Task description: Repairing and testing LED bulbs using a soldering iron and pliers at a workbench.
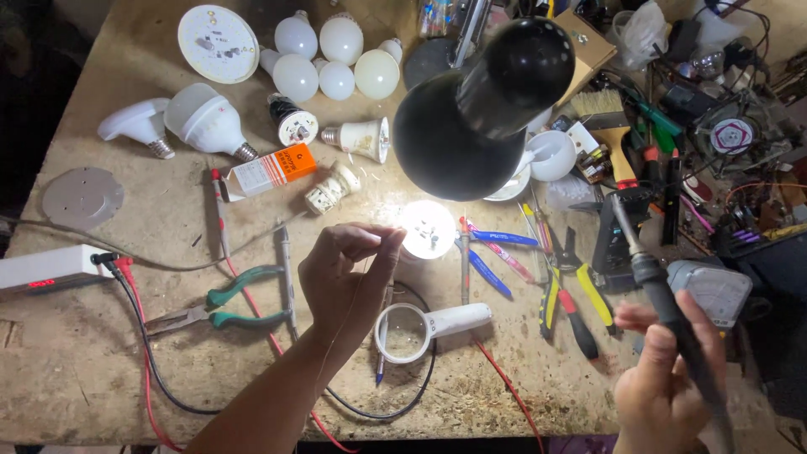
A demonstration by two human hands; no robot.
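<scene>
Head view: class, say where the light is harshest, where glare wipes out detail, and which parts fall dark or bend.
Head view: the black desk lamp throws a hot pool on the bench; the round LED board beneath it is blown out white; the left hand is brightly lit, the right hand holding the soldering iron dimmer; the corners fall dark; the bench edges bow with wide-angle distortion.

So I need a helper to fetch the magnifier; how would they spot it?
Start at the black desk lamp and drop toward the bench's near edge. Just right of the left hand lies the magnifying glass: the only round clear lens with a stubby white handle, unlike the coloured-handled pliers nearby.
</scene>
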